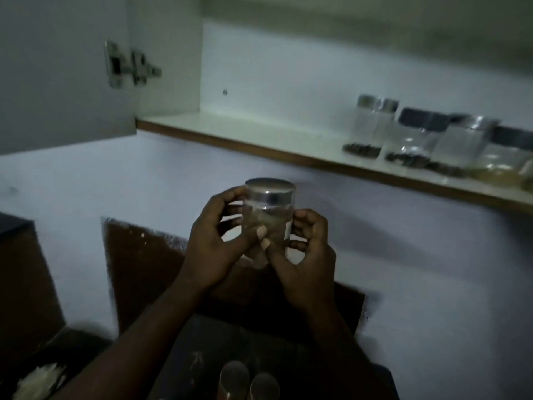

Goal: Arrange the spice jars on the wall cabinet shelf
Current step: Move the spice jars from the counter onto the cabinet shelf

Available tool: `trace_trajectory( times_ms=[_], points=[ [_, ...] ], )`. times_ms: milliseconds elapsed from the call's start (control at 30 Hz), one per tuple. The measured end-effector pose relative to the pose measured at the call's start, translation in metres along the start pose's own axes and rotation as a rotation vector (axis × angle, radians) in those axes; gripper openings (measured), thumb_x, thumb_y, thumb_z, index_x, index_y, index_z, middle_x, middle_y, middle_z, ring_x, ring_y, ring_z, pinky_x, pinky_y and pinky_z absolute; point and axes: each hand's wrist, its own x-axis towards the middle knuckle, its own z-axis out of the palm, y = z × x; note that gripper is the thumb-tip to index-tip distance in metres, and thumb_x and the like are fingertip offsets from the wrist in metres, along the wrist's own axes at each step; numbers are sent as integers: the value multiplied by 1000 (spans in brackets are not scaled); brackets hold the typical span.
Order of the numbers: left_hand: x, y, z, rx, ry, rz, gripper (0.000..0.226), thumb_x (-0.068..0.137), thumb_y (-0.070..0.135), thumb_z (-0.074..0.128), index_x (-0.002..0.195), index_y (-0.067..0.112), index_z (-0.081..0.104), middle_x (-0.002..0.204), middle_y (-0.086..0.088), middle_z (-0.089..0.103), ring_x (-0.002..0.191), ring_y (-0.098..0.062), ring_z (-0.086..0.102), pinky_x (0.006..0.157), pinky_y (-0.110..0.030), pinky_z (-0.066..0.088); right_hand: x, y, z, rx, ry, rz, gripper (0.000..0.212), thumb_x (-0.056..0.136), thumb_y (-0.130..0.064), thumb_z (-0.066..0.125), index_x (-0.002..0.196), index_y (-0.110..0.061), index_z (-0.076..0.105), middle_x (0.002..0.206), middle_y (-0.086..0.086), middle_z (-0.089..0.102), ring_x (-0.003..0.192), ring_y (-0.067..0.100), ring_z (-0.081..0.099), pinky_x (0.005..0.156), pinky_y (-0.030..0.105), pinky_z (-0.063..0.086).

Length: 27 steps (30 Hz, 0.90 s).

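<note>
The scene is dimly lit. In the centre of the frame, a person is holding a small glass spice jar point(269, 209) with a silver lid, upright, between both hands. The left hand point(213, 243) is curling round the jar's left side, with its thumb lying across the front. The right hand point(308, 252) is curling round the right side, so each grip is grasping the jar. The jar is hanging below and in front of the white wall cabinet shelf point(245, 131), not on it. Toward the right of the shelf, a row of lidded jars point(418, 140) is standing close together, blurred. A metal door hinge point(129, 66) is showing at upper left. Two round metal lids point(248, 379) are showing at bottom centre.
</note>
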Motion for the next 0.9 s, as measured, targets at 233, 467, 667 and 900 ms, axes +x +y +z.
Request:
trace_trajectory(
  times_ms=[233,467,667,900],
  points=[
    [114,78,41,12,-14,196,70,79,36,83,141,20,56,135,6,64,117,-15,67,91,-31,59,113,-60,-35,6,141,-183,57,78,-47,76,126,-27,52,114,-10,73,104,1,70,79,18,58],
    [188,87,72,107,-27,46,58,85,35,80,138,26,60,132,11,65,102,-3,68,78,-14,55,196,-63,-56,-206,68,-19,47,78,-48,74,116,-36,49,99,-13,72,87,3,70,79,33,62],
    [212,63,87,280,-13,-47,52,87,27,76,137,28,61,128,12,67,93,-5,71,69,-14,52,222,-42,-56,-550,55,3,53,81,-59,71,125,-30,65,101,-7,76,93,16,72,73,25,50],
    [241,55,111,633,-142,-155,36,94,50,64,113,21,74,111,-2,76,103,-23,67,88,-34,52,234,-32,-49,-761,212,41,44,98,-54,53,110,-15,69,97,9,73,92,29,70,66,30,46]
  ],
)
